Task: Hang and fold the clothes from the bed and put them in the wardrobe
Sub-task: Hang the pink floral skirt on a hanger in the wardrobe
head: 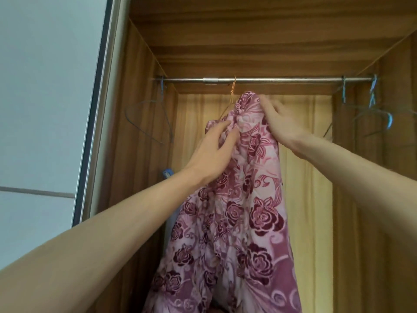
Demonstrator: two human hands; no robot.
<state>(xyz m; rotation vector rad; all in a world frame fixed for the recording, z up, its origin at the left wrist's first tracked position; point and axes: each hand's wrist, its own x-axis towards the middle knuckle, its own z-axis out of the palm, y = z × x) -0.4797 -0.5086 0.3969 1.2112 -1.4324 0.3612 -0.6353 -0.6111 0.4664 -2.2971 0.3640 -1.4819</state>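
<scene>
From the head camera I am looking up into an open wooden wardrobe [259, 41], and both of my arms are reaching toward its metal rail [259, 80], which is running across at about twelve o'clock.

A pink garment with dark red roses [243, 211] is hanging down the middle of the picture, from just under the rail to the bottom edge at six o'clock. Its bunched top is sitting on an orange wire hanger [233, 89], whose hook is looping over the rail; most of the hanger is hiding behind the cloth.

My left hand [212, 152] is coming in from eight o'clock, and its fingers are spreading straight against the cloth near the garment's top, pressing rather than gripping. My right hand [279, 123] is coming in from four o'clock and is curling around the gathered fabric at the very top, pinching it just below the rail. The two hands are working near each other, with the bunched cloth between them.

An empty grey wire hanger [146, 118] is hanging at nine o'clock, and more empty wire hangers [370, 114] are clustering at three o'clock. A pale sliding door [45, 98] is filling the left side. I am seeing no readable writing or labels anywhere.
</scene>
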